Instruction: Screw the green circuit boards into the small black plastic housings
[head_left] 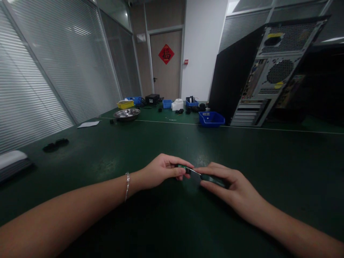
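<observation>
Pinched in the fingers of my left hand (163, 170) is a small green circuit board (181, 166) with a black part at its right end. My fingers cover much of the board. My right hand (233, 182) grips a screwdriver (215, 180) by its dark handle. Its thin metal shaft points left, and the tip meets the black end of the board or lies very close to it; I cannot tell which. Both hands are just above the dark green table (150, 143), near the middle of the view.
A large black computer case (236, 68) stands at the right, with a blue bin (211, 120) beside it. Farther back are a metal bowl (127, 114), a yellow bin (125, 104), a white plastic part (177, 104) and a black box (152, 99). Dark glasses-like objects (56, 145) lie left.
</observation>
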A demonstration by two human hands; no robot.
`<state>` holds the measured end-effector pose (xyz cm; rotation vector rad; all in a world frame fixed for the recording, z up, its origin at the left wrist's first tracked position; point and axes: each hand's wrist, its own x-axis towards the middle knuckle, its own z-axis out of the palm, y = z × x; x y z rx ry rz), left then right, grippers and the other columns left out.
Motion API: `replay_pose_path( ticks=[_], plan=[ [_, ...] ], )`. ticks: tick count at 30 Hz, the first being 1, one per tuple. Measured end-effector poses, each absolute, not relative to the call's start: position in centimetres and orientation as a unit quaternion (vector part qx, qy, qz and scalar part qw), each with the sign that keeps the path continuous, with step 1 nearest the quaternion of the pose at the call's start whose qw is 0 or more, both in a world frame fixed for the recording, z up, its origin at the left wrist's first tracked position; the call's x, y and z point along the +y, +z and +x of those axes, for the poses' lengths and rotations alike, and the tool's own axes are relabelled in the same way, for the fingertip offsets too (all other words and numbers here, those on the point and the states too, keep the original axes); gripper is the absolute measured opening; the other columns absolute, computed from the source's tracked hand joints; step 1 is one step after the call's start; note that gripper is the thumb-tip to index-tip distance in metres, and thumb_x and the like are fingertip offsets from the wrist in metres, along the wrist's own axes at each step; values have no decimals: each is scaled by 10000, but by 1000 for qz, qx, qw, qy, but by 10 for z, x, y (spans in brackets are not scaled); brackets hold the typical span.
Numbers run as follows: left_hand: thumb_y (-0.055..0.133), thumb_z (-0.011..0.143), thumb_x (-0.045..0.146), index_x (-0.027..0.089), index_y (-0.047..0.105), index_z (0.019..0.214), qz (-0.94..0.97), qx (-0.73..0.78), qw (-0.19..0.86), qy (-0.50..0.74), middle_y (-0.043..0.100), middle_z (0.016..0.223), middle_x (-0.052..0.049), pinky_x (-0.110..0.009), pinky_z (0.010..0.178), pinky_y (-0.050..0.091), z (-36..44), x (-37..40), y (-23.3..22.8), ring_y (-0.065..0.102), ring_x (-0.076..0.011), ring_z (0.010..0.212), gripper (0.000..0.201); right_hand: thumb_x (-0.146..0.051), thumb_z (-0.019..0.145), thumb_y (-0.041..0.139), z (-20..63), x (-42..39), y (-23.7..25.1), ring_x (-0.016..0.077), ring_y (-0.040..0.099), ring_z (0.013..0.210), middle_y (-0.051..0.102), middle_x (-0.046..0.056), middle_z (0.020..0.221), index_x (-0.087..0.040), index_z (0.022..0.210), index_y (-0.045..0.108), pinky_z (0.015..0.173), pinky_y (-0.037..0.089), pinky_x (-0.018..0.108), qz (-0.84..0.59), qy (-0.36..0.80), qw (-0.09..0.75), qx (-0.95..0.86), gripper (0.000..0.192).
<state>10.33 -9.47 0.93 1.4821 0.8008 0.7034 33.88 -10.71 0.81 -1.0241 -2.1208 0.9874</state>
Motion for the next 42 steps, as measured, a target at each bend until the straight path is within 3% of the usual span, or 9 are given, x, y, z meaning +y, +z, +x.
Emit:
replay_pose_path(
  ticks=[14,25,31,37,42],
  plan=[
    [603,866,179,151,675,1137,671,352,568,322,695,972,-82,-275,745,478,104,-94,5,612,-154,842,282,-234,896,603,338,-109,11,206,633,883,675,29,958,-312,1191,675,753,507,325,-374,368,276,-805,313],
    [603,857,127,150,691,1101,648,326,614,311,691,900,-47,-231,714,466,103,-93,7,604,-113,778,260,-232,899,602,338,-108,12,207,627,892,665,27,951,-302,1177,680,762,493,332,-364,386,269,-804,297],
    [603,872,165,131,603,1137,637,308,623,333,670,984,-83,-291,776,477,102,-92,1,623,-151,866,266,-265,901,604,339,-108,9,202,626,876,658,17,945,-303,1165,684,752,487,325,-375,391,287,-790,279],
    [695,793,138,165,555,994,618,321,609,380,628,1013,-49,-301,817,469,101,-94,-1,614,-177,983,247,-307,910,594,340,-110,7,201,625,867,644,11,932,-308,1188,669,728,498,314,-400,384,301,-776,288],
    [640,855,211,135,604,990,615,344,611,361,662,855,-37,-265,700,445,101,-91,2,593,-119,753,159,-286,908,594,339,-110,8,207,634,866,662,19,933,-296,1200,667,733,503,319,-396,368,307,-784,301]
  ],
)
